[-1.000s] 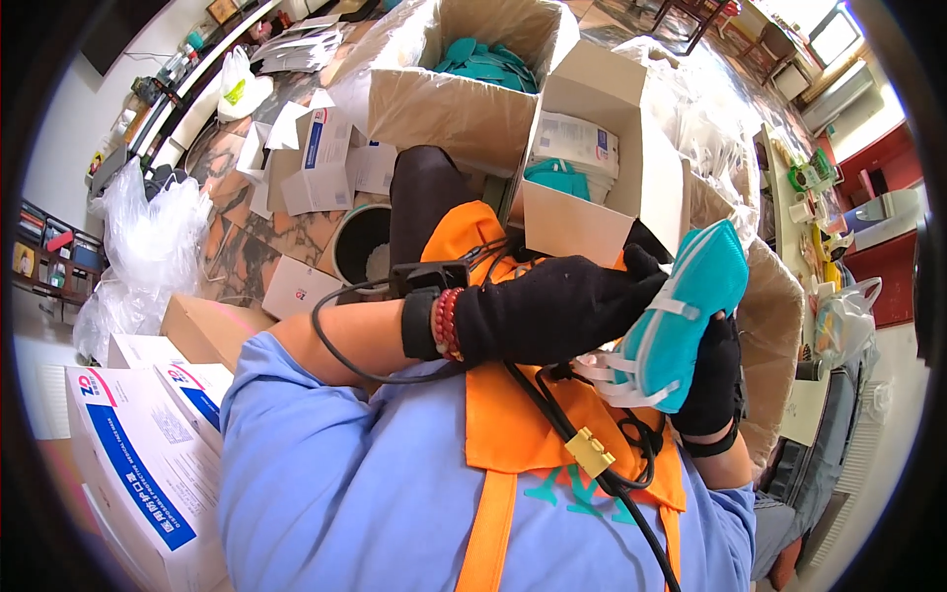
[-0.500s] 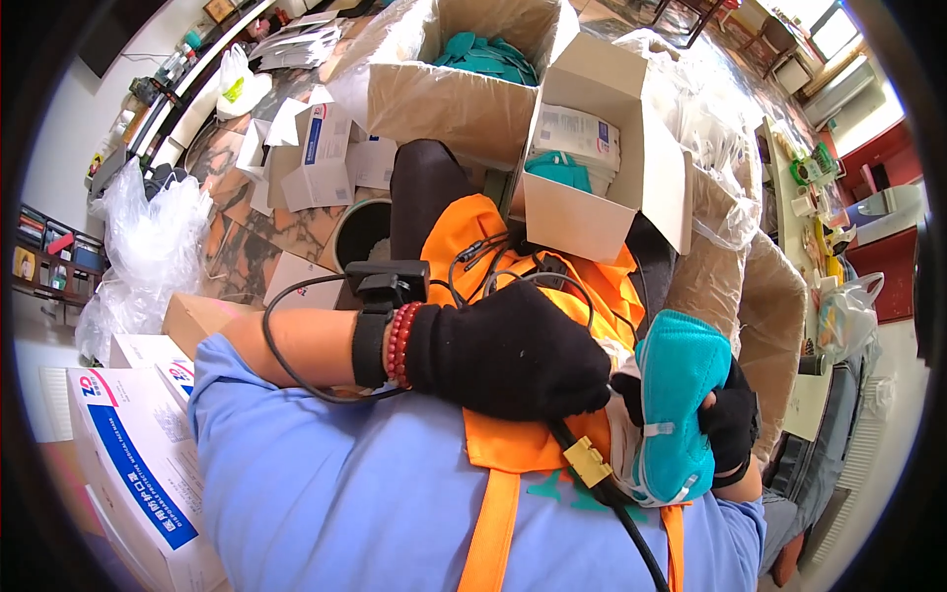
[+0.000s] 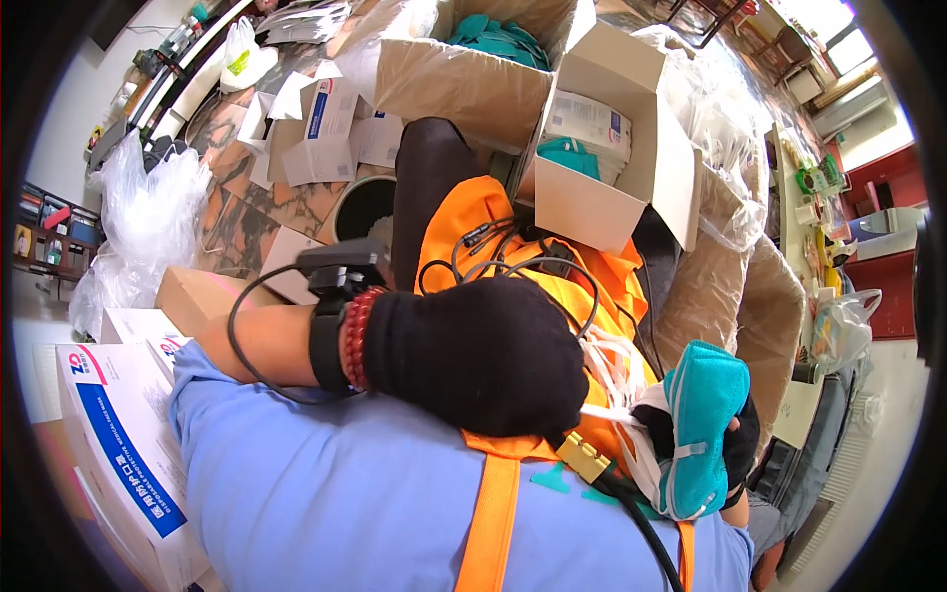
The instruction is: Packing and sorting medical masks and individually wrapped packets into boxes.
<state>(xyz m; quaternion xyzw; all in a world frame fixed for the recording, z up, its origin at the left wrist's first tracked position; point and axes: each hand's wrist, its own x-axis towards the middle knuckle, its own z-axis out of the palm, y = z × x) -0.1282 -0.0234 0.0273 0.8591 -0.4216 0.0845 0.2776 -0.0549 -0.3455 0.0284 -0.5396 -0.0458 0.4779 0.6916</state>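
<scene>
In my right hand (image 3: 742, 449), gloved in black with fingertips bare, is a small bundle of teal face masks (image 3: 705, 424), gripped against the right side of my lap. White elastic straps (image 3: 619, 375) spill from the bundle toward my left. My left hand (image 3: 483, 360), also black-gloved, is closed over my lap with its back up; a strap runs taut from its fingers to the masks. Its fingertips are mostly hidden. Under both hands lies an orange apron (image 3: 459, 232) with black cables across it. A yellow clip (image 3: 582, 457) on a thick black cable sits just below my left hand.
An open white carton (image 3: 592, 207) on my knees holds white packets (image 3: 582, 118) and teal masks (image 3: 567, 155). Beyond stands a lined cardboard box (image 3: 464, 99) of teal masks. Printed boxes (image 3: 123, 444) are stacked at left, near a bin (image 3: 363, 207). Plastic-covered boxes (image 3: 725, 257) stand right.
My left hand has moved left, away from the masks, drawing a white strap out. The masks in my right hand have shifted slightly right and more straps show.
</scene>
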